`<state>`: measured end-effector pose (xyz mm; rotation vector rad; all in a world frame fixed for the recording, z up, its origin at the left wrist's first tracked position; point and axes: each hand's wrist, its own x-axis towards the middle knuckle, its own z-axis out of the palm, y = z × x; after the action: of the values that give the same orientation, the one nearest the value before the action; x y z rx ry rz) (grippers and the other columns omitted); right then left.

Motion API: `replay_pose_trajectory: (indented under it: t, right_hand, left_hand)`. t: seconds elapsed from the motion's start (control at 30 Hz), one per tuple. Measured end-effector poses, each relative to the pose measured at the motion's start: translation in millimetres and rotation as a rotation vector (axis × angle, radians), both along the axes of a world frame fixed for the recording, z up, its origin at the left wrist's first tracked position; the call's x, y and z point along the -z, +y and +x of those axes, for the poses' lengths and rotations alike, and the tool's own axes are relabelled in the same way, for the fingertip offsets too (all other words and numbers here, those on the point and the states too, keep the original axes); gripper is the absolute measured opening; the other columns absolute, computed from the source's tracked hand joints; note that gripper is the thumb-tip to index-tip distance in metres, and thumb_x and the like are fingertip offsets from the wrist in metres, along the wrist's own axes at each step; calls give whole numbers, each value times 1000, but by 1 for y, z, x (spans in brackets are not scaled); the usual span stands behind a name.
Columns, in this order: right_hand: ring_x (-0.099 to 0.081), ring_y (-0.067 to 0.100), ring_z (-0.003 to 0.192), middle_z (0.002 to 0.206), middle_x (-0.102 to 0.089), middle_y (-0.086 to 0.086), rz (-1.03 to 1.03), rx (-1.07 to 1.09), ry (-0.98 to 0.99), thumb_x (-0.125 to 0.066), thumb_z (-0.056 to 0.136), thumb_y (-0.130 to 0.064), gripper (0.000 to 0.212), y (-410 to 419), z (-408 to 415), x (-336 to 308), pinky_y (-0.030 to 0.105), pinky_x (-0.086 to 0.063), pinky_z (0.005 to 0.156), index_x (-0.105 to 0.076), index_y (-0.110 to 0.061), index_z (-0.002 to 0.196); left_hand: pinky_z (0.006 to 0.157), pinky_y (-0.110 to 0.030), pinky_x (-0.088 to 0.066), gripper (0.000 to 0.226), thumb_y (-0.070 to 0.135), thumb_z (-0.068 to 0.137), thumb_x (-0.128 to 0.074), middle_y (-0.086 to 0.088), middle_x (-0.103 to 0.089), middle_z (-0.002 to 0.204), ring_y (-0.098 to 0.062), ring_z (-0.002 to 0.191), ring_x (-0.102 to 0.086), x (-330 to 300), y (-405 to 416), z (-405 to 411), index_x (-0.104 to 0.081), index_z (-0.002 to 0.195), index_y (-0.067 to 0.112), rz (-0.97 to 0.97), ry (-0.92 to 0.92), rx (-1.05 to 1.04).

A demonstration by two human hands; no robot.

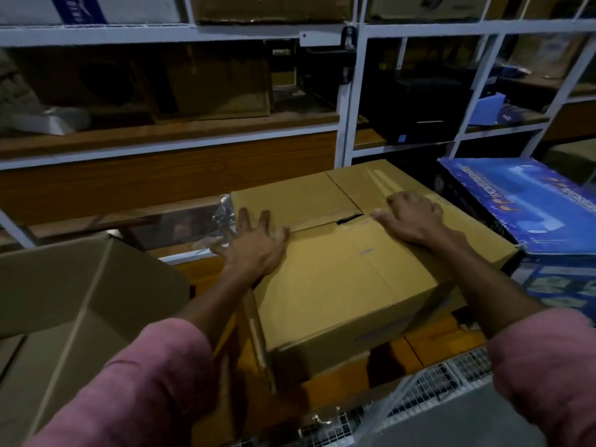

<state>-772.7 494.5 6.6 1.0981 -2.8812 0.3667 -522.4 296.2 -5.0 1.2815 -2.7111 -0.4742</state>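
Single head view, looking forward and down from close above a cardboard box [342,253], shelves [180,33] filling the background.

The cardboard box [338,279] in front of me is a yellowish tan, plain but for faint paler stripes on one top flap. The open carton [80,301] to its left reads a duller, greyer brown. On the right I see a blue box [522,201] with white lettering. The sleeves [154,382] are pink. The shelf frame [346,91] is white, its boards [161,179] orange-brown with wood grain. At top left, a white box [32,8] carries a blue band.
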Motion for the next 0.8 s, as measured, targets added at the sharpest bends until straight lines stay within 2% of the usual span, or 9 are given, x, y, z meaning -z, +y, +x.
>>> replay_pose_trajectory:
  t: [0.1,0.2,0.33,0.4,0.5,0.57,0.67,0.73,0.8]
  right_hand:
    - [-19,42,147,163,-22,11,82,59,-15,-27,86,-85,86,5,-30,-5,67,-12,114,-29,-31,153]
    - [-19,49,145,165,-14,10,117,73,-69,-23,78,-93,93,8,-48,-7,70,-15,112,-21,-39,153]
    - [-19,50,143,164,-15,9,84,72,-73,-17,66,-101,103,10,-54,-4,69,-16,110,-21,-45,152]
    - [-20,50,143,163,-19,9,37,69,-72,-20,66,-100,104,12,-50,-3,67,-16,110,-25,-43,153]
    - [-24,47,142,162,-24,7,-62,69,-87,-33,68,-92,98,15,-36,-8,63,-18,110,-29,-43,152]
    - [-26,46,141,161,-26,7,-150,64,-81,-39,70,-86,93,20,-25,-16,60,-20,110,-31,-42,152]
    - [-30,43,137,156,-30,6,-371,26,-23,-49,73,-76,87,25,-9,-37,59,-25,107,-36,-37,150]
    - [-32,40,134,151,-30,5,-548,7,23,-60,75,-68,81,25,0,-51,60,-31,106,-39,-36,147]
    - [-32,38,133,146,-29,7,-688,3,63,-74,74,-59,80,21,7,-61,60,-38,105,-41,-35,143]
  left_hand:
    - [111,-76,-14,79,82,90,-15,2,13,168,-49,150,-3,1,-14,-1,-5,158,43,-6,-15,-6]
    - [111,-69,-22,81,80,91,-17,1,13,168,-48,149,-16,6,-18,-6,-6,159,37,-15,-5,9]
    - [113,-63,-31,94,85,83,-16,-2,9,168,-47,146,-25,13,-24,-9,-10,159,30,15,87,36]
    - [111,-62,-35,101,87,77,-19,-4,5,168,-47,145,-28,11,-21,-9,-15,158,27,24,125,43]
    - [109,-59,-36,97,82,83,-40,-7,2,168,-44,144,-31,1,-15,-4,-22,157,22,-17,193,52]
    - [109,-61,-37,96,76,84,-52,-5,9,168,-45,144,-31,-14,-16,3,-22,158,22,-79,275,63]
    - [106,-60,-42,100,74,82,-58,2,21,166,-46,142,-33,-49,-25,15,-14,158,26,-247,426,117]
    - [104,-52,-43,103,68,83,-63,-3,24,165,-45,143,-31,-73,-27,21,-9,160,25,-394,533,152]
    - [101,-40,-42,107,57,84,-70,-12,22,165,-40,151,-15,-88,-27,28,-6,161,21,-507,654,169]
